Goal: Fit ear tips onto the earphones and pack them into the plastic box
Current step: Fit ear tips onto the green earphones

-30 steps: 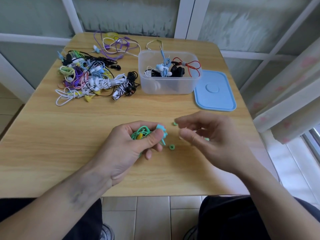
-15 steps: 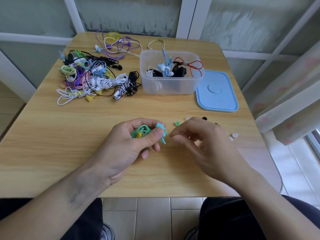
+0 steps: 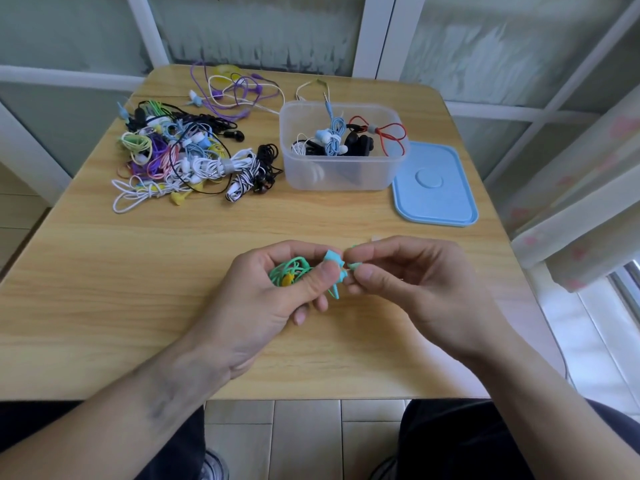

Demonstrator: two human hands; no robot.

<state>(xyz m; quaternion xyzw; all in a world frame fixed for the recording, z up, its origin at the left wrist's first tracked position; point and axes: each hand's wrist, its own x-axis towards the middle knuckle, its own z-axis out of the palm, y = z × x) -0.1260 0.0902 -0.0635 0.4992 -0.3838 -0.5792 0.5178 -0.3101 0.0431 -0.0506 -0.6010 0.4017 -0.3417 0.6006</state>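
My left hand (image 3: 277,292) grips a coiled green earphone (image 3: 294,271), its turquoise earbud (image 3: 334,261) sticking out past my thumb. My right hand (image 3: 408,282) pinches a small green ear tip (image 3: 354,265) right against that earbud. The clear plastic box (image 3: 341,147) stands at the back of the table with several wound earphones inside. A pile of loose earphones (image 3: 183,154) in many colours lies to the box's left. Other ear tips on the table are hidden behind my right hand.
The blue lid (image 3: 434,183) lies flat to the right of the box. Purple and white earphone cables (image 3: 235,91) trail near the table's far edge. A curtain (image 3: 581,188) hangs beside the wooden table (image 3: 138,265) on the right.
My right hand picked a green ear tip up off the table and brought it left to the earbud in my left hand. The left hand has stayed where it was.
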